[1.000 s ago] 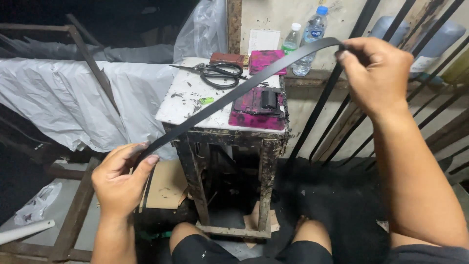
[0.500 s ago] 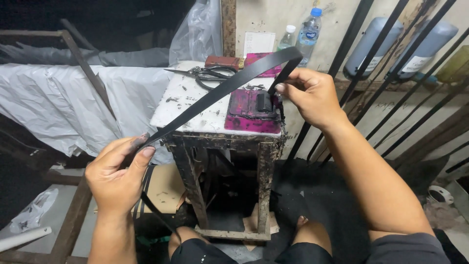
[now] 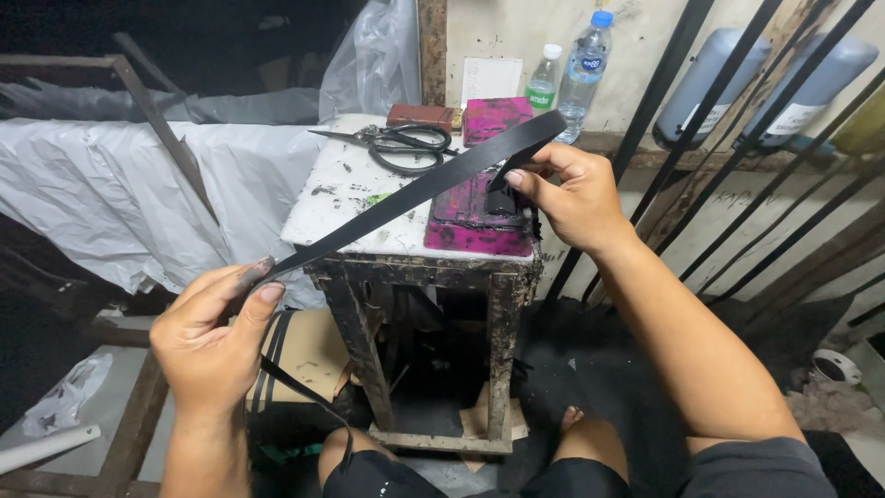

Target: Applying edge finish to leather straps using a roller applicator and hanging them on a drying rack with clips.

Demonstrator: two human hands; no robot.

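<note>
A long black strap (image 3: pixel 406 198) runs taut on a slant between both my hands, above a small stained white-topped table (image 3: pixel 346 198). My left hand (image 3: pixel 217 332) pinches the strap's lower part at the lower left, and the strap's tail hangs down past my knee. My right hand (image 3: pixel 572 198) grips the upper end over a magenta-stained block (image 3: pixel 475 221) at the table's right edge; a small black piece under my fingers is partly hidden.
Black scissors (image 3: pixel 406 148), a brown block (image 3: pixel 422 116) and a pink block (image 3: pixel 496 118) lie at the table's back. Two plastic bottles (image 3: pixel 585 69) stand on a ledge behind. Dark metal bars (image 3: pixel 737 138) slant at right. White plastic sheeting (image 3: pixel 111 194) covers the left.
My right hand has come down and leftward from high at the right to just over the magenta block, bringing the strap's upper end with it. My left hand has stayed nearly put.
</note>
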